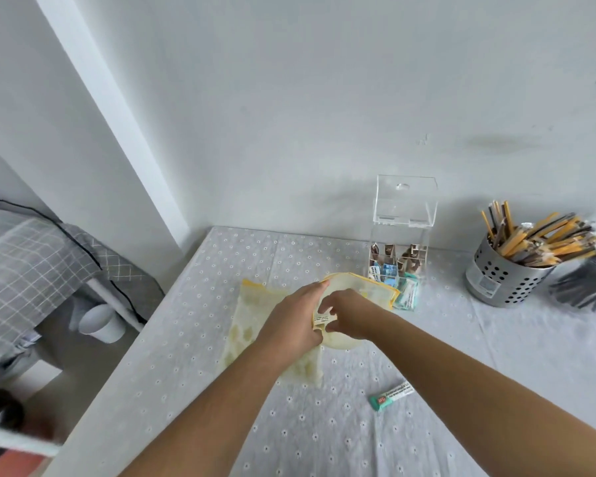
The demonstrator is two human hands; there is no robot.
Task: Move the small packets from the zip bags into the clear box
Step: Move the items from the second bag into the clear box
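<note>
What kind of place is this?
Likely a home, not a workshop: an eyelet tablecloth against a white wall, a perforated steel caddy of stick packets, checked fabric alongside.

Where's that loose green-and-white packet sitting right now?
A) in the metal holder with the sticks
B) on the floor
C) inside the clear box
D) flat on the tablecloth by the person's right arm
D: the green-and-white packet lies flat on the tablecloth beside the right forearm, apart from the clear box and the metal holder.
</note>
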